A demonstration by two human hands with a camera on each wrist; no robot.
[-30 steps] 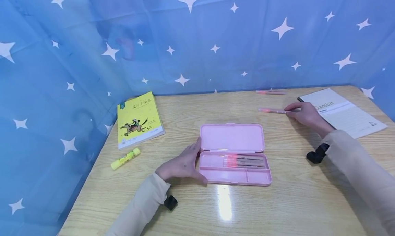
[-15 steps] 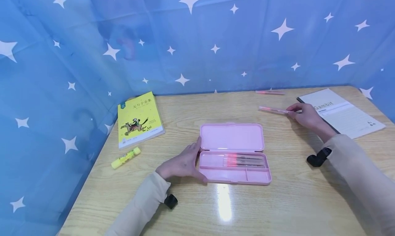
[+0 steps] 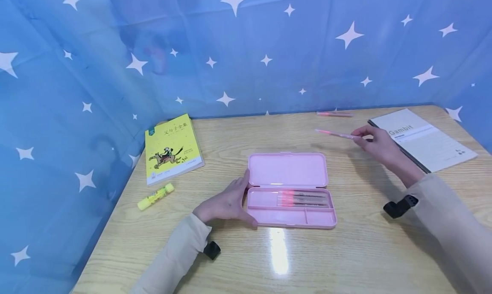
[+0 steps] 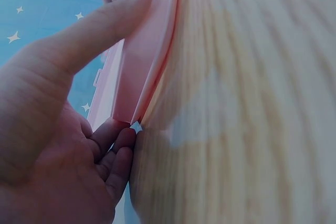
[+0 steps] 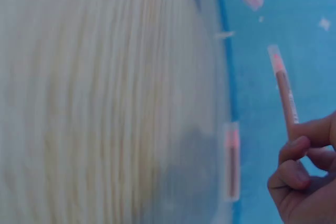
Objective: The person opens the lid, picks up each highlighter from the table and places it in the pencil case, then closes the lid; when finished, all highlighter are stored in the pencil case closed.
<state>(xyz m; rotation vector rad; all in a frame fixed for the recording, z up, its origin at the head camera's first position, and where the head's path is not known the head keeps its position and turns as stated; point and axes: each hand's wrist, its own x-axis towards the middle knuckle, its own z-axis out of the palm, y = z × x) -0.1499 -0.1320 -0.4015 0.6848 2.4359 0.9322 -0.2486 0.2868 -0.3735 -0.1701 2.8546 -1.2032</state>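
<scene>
A pink pencil case (image 3: 282,217) lies open on the table, its lid folded back. Several pens (image 3: 305,199) with pink tips rest in its rear compartment. My left hand (image 3: 226,202) holds the case's left end; in the left wrist view the thumb lies along the case wall (image 4: 144,61) and the fingers are bent at its corner. Off to the right, my right hand (image 3: 378,147) pinches a pen (image 3: 333,134) by one end, raised off the table with its pink end pointing left. A similar pen (image 3: 334,114) lies at the table's back edge.
A yellow book (image 3: 174,147) lies at the back left, with a yellow tube-shaped stick (image 3: 155,196) in front of it. The white notepad (image 3: 426,140) is at the right, behind the right forearm. A blue star-patterned cloth (image 3: 246,50) hangs behind and left of the table (image 3: 326,260).
My right hand has lifted the pen from the tabletop, and the pen's pink end has tipped up. The left hand stays at the case.
</scene>
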